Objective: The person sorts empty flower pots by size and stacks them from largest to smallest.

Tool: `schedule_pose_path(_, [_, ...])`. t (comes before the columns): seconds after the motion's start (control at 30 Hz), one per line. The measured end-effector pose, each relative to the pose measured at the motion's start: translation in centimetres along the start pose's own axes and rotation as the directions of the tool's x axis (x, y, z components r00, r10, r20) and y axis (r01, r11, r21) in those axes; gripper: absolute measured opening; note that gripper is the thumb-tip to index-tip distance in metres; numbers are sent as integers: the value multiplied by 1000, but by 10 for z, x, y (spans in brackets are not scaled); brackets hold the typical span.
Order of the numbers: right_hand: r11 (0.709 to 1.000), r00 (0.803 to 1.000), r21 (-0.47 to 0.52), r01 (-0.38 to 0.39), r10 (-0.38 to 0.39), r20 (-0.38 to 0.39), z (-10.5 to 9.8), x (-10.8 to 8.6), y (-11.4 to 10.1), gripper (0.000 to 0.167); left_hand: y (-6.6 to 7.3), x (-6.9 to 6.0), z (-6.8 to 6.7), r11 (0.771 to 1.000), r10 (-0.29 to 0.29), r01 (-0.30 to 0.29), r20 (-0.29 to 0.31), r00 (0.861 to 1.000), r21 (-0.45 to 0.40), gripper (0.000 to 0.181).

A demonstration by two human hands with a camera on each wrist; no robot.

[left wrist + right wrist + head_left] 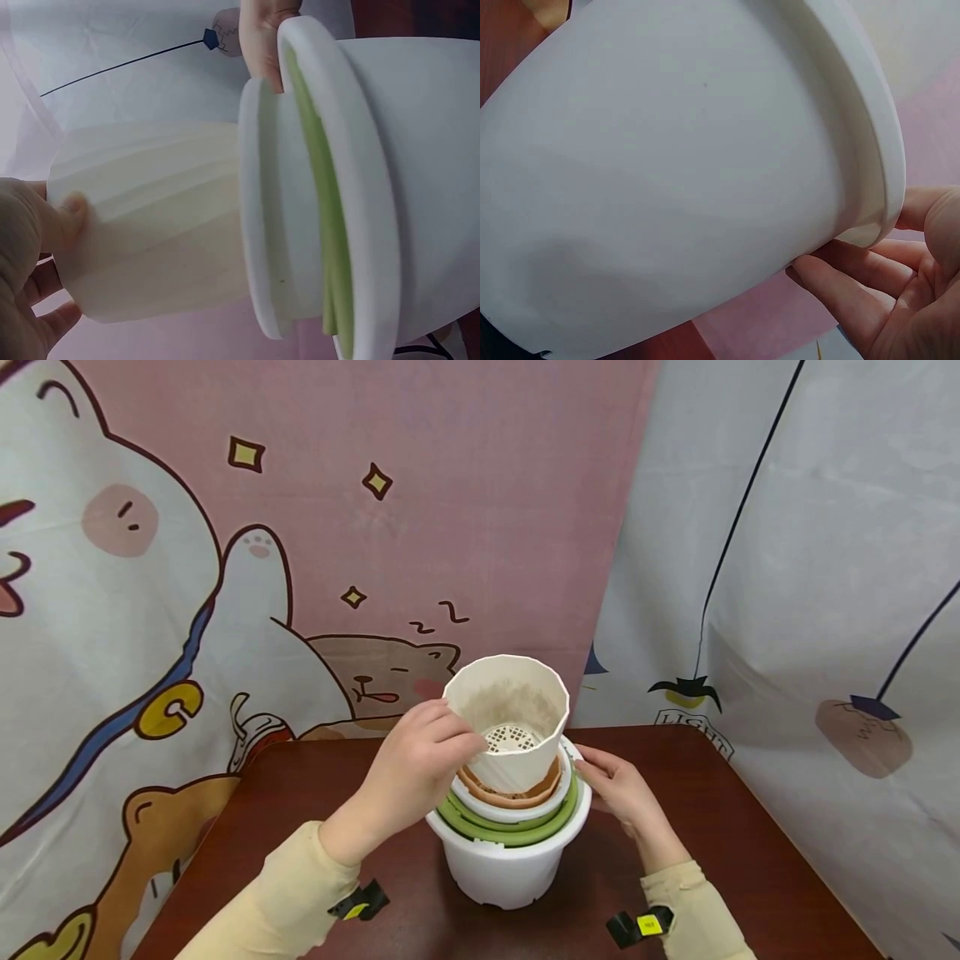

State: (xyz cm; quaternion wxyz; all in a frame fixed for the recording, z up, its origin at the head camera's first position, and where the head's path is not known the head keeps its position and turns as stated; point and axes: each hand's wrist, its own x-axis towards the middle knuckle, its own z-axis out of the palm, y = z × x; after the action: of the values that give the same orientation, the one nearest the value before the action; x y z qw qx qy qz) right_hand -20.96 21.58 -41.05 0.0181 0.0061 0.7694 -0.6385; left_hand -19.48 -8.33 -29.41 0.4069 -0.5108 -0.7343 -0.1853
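My left hand [424,758] pinches the rim of a cream flower pot [517,768], thumb outside in the left wrist view. This pot has fluted sides, a perforated bottom and dark stains inside. Its lower part sits within a nested stack: a brown pot [551,787], a smaller white pot [501,814], green pots [517,837] and a large white pot [502,872] outermost. At the large pot's right side, my right hand [618,789] grips the rim, with fingers [847,296] beneath the lip in the right wrist view.
The stack stands on a dark reddish-brown table [360,877]. Behind it hangs a pink cloth [480,510] with cartoon animals, and a pale cloth [825,568] with printed light bulbs hangs to the right. Black bands [360,902] are around both wrists.
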Motion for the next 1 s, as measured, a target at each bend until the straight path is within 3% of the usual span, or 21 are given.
schedule_pose_path(0.53, [999, 1000, 24, 22, -23, 13, 1, -1, 0, 53, -2, -10, 17, 1000, 17, -19, 90, 996, 25, 26])
schedule_pose_path(1.0, [1000, 1000, 19, 8, -8, 6, 0, 2, 4, 54, -3, -18, 31, 999, 13, -20, 201, 979, 33, 24])
